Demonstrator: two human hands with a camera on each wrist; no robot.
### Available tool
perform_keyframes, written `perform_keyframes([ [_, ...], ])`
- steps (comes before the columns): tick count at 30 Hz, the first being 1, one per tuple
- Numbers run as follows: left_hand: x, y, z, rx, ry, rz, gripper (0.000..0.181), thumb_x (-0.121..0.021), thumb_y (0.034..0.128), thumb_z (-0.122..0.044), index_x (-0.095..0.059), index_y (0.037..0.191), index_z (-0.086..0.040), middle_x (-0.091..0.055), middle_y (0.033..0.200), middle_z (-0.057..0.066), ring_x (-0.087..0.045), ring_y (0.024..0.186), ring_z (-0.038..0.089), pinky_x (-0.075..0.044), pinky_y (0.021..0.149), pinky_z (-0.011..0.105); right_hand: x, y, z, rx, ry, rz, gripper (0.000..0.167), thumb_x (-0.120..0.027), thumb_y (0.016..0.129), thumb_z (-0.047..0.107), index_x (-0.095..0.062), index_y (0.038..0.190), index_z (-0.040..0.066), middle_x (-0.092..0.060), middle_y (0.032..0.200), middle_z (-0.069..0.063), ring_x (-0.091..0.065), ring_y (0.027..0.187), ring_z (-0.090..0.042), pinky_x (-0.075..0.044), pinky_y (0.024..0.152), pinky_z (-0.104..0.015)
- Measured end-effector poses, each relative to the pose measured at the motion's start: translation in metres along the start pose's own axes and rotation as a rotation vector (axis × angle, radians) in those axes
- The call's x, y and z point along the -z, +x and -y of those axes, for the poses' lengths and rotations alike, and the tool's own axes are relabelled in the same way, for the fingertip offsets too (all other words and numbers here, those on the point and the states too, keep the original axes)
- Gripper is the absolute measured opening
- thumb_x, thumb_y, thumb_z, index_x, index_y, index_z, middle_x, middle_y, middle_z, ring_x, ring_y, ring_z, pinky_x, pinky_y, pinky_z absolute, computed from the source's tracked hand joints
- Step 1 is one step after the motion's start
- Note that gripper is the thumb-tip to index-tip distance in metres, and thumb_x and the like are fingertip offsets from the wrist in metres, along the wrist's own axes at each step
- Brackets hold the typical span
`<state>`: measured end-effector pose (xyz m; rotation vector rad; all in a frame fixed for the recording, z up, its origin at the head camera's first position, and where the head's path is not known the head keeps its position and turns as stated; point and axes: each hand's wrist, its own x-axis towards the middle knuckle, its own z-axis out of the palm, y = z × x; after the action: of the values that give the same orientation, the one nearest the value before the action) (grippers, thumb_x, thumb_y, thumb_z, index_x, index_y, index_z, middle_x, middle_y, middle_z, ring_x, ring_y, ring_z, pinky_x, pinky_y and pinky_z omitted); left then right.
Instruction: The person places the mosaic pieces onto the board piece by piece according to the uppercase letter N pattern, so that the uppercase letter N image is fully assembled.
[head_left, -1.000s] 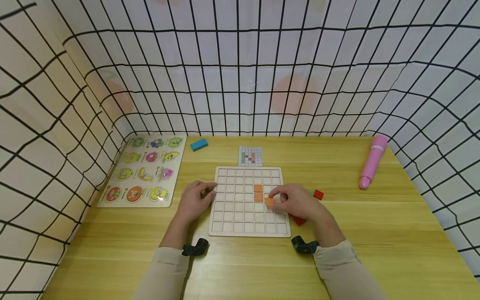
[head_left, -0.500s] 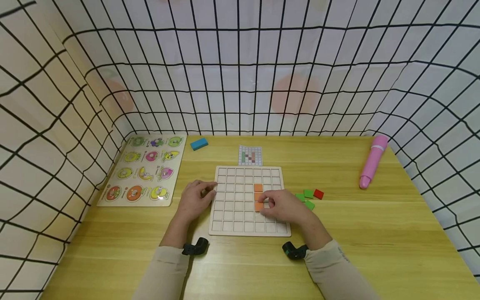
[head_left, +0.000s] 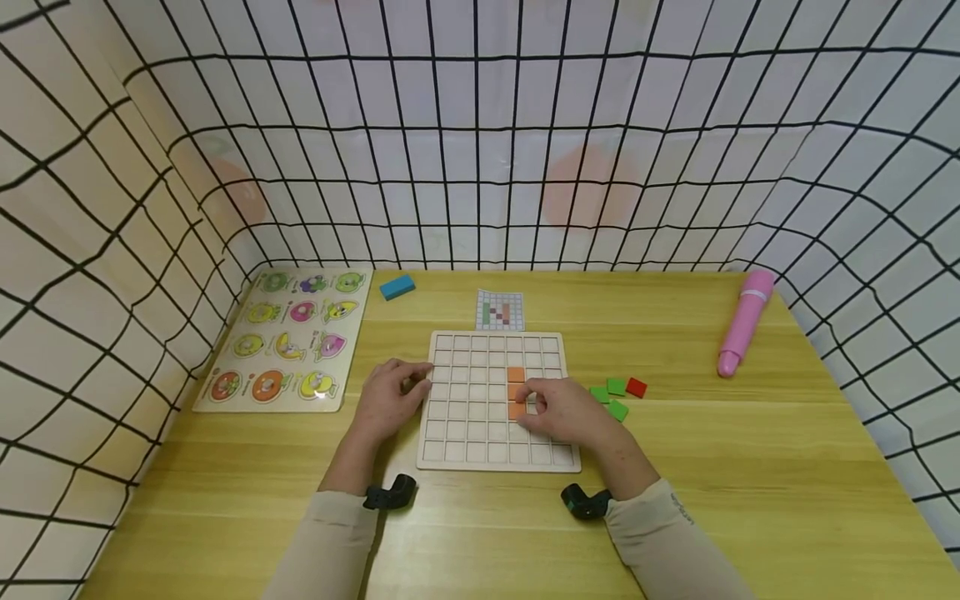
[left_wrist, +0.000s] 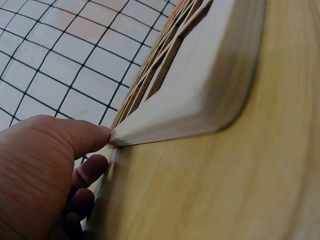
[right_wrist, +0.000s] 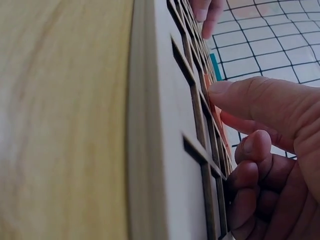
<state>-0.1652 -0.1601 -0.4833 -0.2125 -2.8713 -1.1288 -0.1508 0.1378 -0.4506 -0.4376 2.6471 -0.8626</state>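
A wooden grid board lies in the middle of the table. Three orange tiles form a column right of its centre; the far orange tile is uncovered, and fingers partly hide the others. My right hand pinches the nearest orange tile at its cell, thumb and index on it. In the right wrist view the thumb touches orange, the other fingers curled below. My left hand rests at the board's left edge, index and thumb tips against it. The left wrist view shows the thumb touching the board's side.
Several green tiles and a red tile lie right of the board. A pattern card stands behind it, with a blue block farther left. A fruit puzzle lies left, a pink pen-shaped object right. Netting surrounds the table.
My right hand has moved left with the orange tile, bringing it below the other two in the column. The green tiles came into sight. My left hand has stayed at the board's edge.
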Motion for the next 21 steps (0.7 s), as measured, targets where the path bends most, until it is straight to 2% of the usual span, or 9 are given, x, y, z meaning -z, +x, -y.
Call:
perform_keyframes([
  [6, -0.001, 0.001, 0.001, 0.003, -0.009, -0.008, 0.029, -0.068, 0.0974, -0.023, -0.074, 0.125, -0.016, -0.069, 0.105, 0.006, -0.054, 0.099, 0.026, -0.039, 0.085, 0.037, 0.005, -0.003, -0.001, -0.037, 0.074, 0.004, 0.017, -0.075, 0.090, 0.025, -0.069, 0.106, 0.024, -0.050, 0.070, 0.004, -0.045, 0.061, -0.014, -0.036, 0.058, -0.028],
  [11, -0.002, 0.001, 0.003, -0.004, -0.007, -0.009, 0.030, -0.068, 0.0974, -0.024, -0.074, 0.126, -0.016, -0.069, 0.106, 0.006, -0.055, 0.099, 0.026, -0.039, 0.084, 0.037, 0.017, -0.006, -0.004, -0.045, 0.127, -0.012, 0.023, -0.074, 0.092, 0.026, -0.069, 0.112, 0.018, -0.050, 0.073, 0.002, -0.044, 0.060, -0.015, -0.036, 0.056, -0.028],
  [16, -0.002, 0.001, 0.002, -0.005, -0.005, 0.003, 0.031, -0.067, 0.0981, -0.024, -0.073, 0.127, -0.016, -0.069, 0.107, 0.006, -0.055, 0.101, 0.026, -0.039, 0.085, 0.037, 0.030, -0.013, -0.019, -0.070, 0.139, -0.050, 0.028, -0.074, 0.093, 0.024, -0.068, 0.118, 0.012, -0.050, 0.075, -0.001, -0.044, 0.061, -0.016, -0.035, 0.056, -0.027],
  [21, -0.001, 0.001, 0.001, -0.001, -0.003, -0.004, 0.030, -0.068, 0.0977, -0.024, -0.074, 0.126, -0.016, -0.070, 0.106, 0.006, -0.055, 0.100, 0.026, -0.039, 0.084, 0.037, 0.043, -0.020, -0.039, -0.136, 0.153, -0.085, 0.032, -0.073, 0.094, 0.025, -0.066, 0.122, 0.013, -0.051, 0.078, -0.003, -0.046, 0.061, -0.018, -0.037, 0.054, -0.028],
])
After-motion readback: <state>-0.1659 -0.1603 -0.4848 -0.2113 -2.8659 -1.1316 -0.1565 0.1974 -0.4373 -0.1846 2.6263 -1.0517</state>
